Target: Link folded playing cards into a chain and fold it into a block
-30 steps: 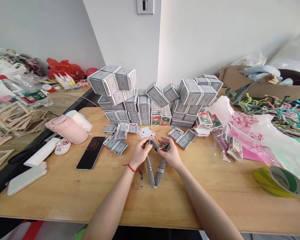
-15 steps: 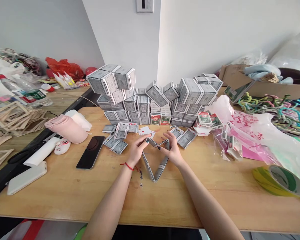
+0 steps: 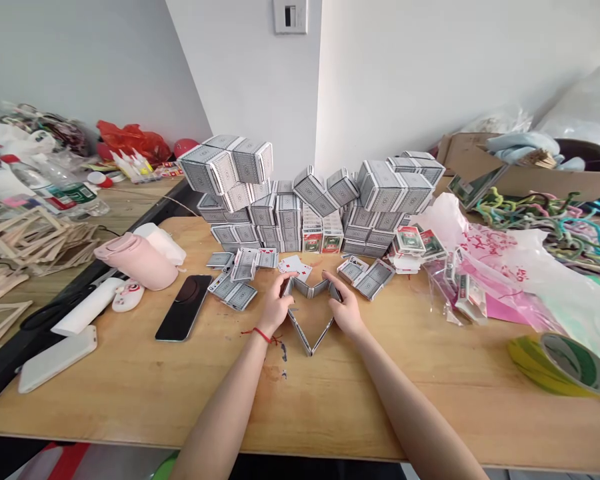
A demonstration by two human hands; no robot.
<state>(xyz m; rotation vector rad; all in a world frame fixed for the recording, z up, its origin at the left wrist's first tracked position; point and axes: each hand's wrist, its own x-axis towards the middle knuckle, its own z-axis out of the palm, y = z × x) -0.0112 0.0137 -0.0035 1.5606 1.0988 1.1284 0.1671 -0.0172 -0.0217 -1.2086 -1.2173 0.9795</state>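
A heart-shaped outline of playing cards (image 3: 310,313) stands on edge on the wooden table (image 3: 330,393). My left hand (image 3: 275,308) curls round its left top lobe, fingers pressed on the cards. My right hand (image 3: 344,308) grips the right top lobe in the same way. A red string is tied round my left wrist. Loose cards (image 3: 294,267) lie face up just beyond the heart, and small card stacks (image 3: 234,291) rest left of my left hand.
A wall of stacked card cubes (image 3: 300,200) rises behind. On the left lie a black phone (image 3: 183,316), a pink bottle (image 3: 135,261) and a white case (image 3: 57,357). Plastic bags with card packs (image 3: 475,273) and a green tape roll (image 3: 565,365) are on the right.
Both hands moved apart and down to the table, and the card shape went from a narrow V held at the top into a wider heart outline.
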